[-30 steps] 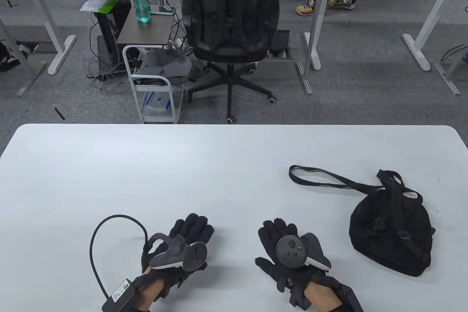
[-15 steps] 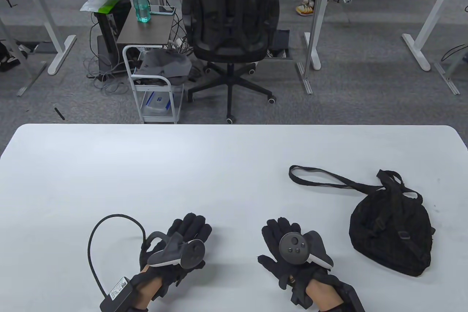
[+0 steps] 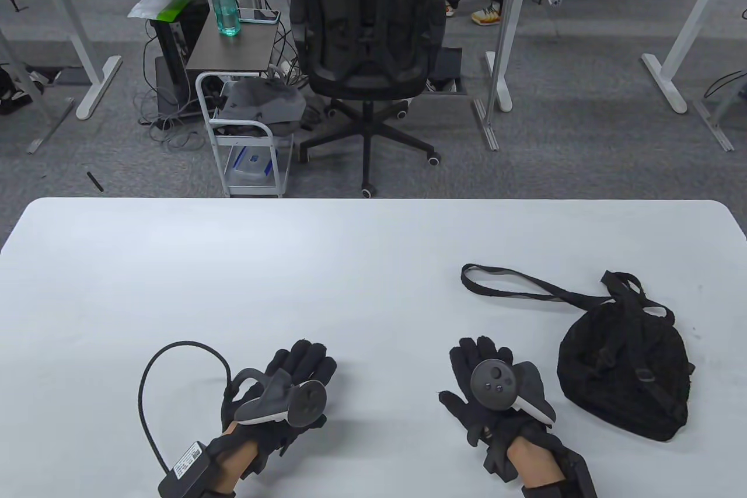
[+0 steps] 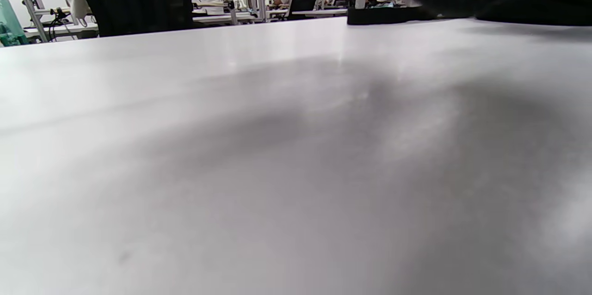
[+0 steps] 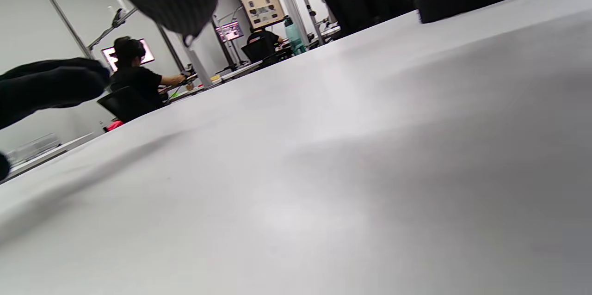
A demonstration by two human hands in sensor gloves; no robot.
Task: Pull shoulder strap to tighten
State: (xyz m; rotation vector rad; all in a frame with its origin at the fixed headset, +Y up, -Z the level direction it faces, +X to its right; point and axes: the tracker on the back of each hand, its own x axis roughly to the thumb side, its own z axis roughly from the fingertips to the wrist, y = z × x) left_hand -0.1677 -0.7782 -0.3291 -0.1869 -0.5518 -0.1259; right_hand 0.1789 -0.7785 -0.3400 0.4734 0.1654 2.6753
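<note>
- Shoulder strap (image 3: 513, 282) is laid flat on the white table (image 3: 292, 264), well apart from both hands; it is seen as a long flat loop running from the mouth of the black bag (image 3: 624, 369) away toward the table's middle.
- Long axis of the strap: roughly level across the table view, slightly slanted, with the closed loop end pointing to the left and far side and the attached end at the gathered top of the bag.
- The bag is lying on its side at the right of the table, its gathered mouth toward the far edge and its rounded base toward the near edge.
- The right hand (image 3: 487, 399) is held just beside the bag, near its left flank, with no contact visible; its fingers are extended and nothing is held.
- The left hand (image 3: 289, 387) is resting near the table's near edge, well apart from the bag, fingers relaxed and empty.
- Step in hand, as judged: the approach; no strap has been gripped yet.
- Next move, as judged: the bag is to be steadied with one hand, the strap pinched near the bag's mouth with the other, and a pull applied along the strap's long axis, away from the bag.
</note>
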